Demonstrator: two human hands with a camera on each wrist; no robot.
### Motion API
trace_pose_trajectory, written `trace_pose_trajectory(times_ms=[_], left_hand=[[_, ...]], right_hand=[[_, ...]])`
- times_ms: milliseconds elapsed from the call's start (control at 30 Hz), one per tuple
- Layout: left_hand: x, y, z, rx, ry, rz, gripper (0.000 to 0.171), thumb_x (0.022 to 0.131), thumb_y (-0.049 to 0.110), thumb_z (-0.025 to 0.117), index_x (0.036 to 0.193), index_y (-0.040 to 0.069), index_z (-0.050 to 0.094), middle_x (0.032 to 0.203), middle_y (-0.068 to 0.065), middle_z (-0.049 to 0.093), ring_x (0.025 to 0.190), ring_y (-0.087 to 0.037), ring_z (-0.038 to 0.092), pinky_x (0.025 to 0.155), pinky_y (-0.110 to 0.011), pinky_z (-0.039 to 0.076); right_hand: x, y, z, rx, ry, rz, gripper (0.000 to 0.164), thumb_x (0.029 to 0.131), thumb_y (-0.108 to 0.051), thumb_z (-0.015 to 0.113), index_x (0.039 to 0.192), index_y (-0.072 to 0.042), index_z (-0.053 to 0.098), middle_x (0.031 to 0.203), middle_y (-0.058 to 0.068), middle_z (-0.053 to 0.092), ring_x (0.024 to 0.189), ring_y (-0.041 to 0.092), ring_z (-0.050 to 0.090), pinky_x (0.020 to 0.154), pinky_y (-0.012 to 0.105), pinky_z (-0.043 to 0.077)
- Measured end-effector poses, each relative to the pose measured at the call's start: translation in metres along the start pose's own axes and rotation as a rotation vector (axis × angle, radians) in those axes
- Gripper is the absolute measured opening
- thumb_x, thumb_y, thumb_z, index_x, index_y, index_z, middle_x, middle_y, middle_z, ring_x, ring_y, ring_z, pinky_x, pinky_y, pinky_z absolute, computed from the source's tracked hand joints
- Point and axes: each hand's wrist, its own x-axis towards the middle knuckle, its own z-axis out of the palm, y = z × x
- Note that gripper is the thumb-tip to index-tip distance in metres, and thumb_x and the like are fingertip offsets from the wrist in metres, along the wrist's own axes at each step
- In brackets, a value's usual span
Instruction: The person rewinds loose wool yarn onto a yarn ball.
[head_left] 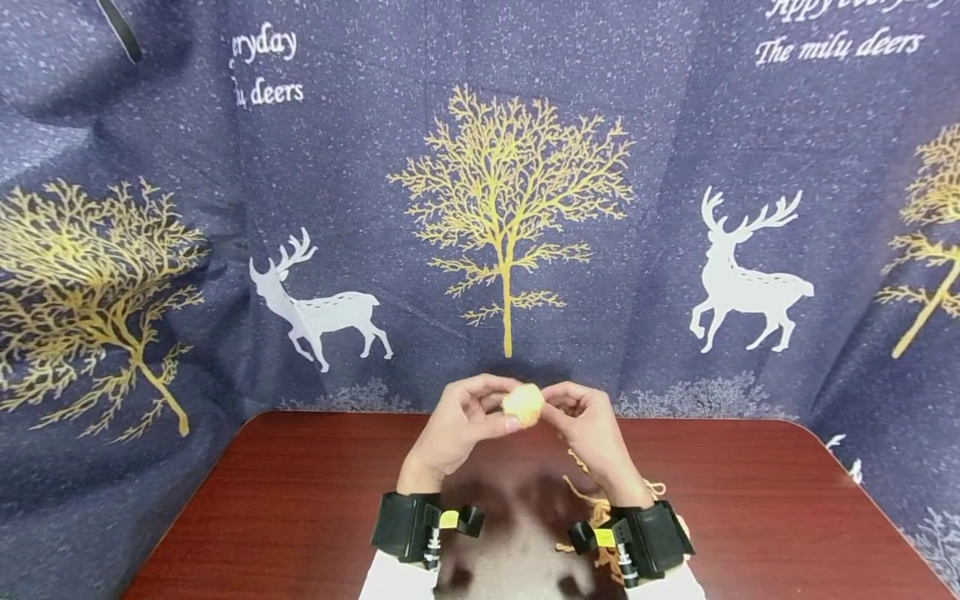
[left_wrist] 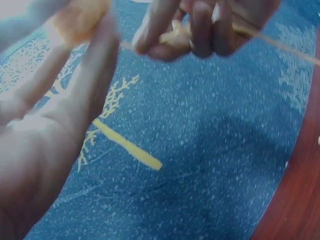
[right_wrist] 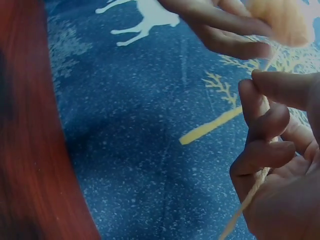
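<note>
A dark blue cloth [head_left: 660, 108] fills most of the head view, with a red-brown table [head_left: 315, 500] along the bottom. At lower centre, the person's left hand [head_left: 459, 427] pinches a pale yarn ball [head_left: 522, 404] between thumb and fingers; the right hand [head_left: 596, 435], just right of it, has thumb and forefinger closed on a strand [right_wrist: 243, 207], other fingers curled round it. Loose yarn [head_left: 600, 510] lies at lower right, by the right wrist. The step looks like winding — the next turn seems to call for light tension and a steady ball.
</note>
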Motion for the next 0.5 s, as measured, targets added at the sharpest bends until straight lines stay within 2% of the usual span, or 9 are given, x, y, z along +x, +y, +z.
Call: trace_pose_trajectory(times_ms=[133,267,400,500], left_hand=[[0.005,-0.002,0.003,-0.027,0.232,0.038,0.037,0.084,-0.010,0.072,0.119,-0.006,0.064,0.115,-0.007,0.071,0.103,-0.018,0.067,0.086,-0.027,0.057],[0.010,-0.005,0.009,0.039,0.438,0.034,0.036,0.084,-0.011,0.071,0.119,-0.008,0.064,0.110,-0.008,0.071,0.099,-0.017,0.067,0.085,-0.026,0.057],[0.014,-0.008,0.015,0.110,0.562,0.052,0.036,0.085,-0.008,0.074,0.120,-0.011,0.063,0.110,-0.013,0.069,0.098,-0.018,0.069,0.086,-0.027,0.058],[0.015,-0.013,0.016,0.209,0.634,0.073,0.035,0.084,-0.005,0.077,0.117,-0.007,0.066,0.109,-0.016,0.068,0.096,-0.019,0.068,0.084,-0.027,0.058]], right_hand=[[0.000,0.002,0.006,-0.098,-0.012,-0.023,0.010,0.087,-0.006,0.078,0.094,0.000,0.074,0.081,0.011,0.073,0.066,0.011,0.061,0.058,0.021,0.048],[-0.002,0.001,0.013,-0.135,-0.017,-0.007,0.010,0.085,-0.008,0.080,0.093,-0.002,0.075,0.081,0.010,0.072,0.065,0.011,0.059,0.057,0.022,0.046],[-0.003,-0.001,0.019,-0.176,-0.014,0.002,0.009,0.085,-0.007,0.079,0.091,-0.002,0.074,0.078,0.006,0.070,0.062,0.011,0.056,0.054,0.022,0.044],[-0.005,-0.003,0.020,-0.271,-0.033,-0.036,0.006,0.085,-0.007,0.080,0.087,-0.007,0.074,0.073,0.000,0.067,0.060,0.009,0.054,0.052,0.021,0.044]])
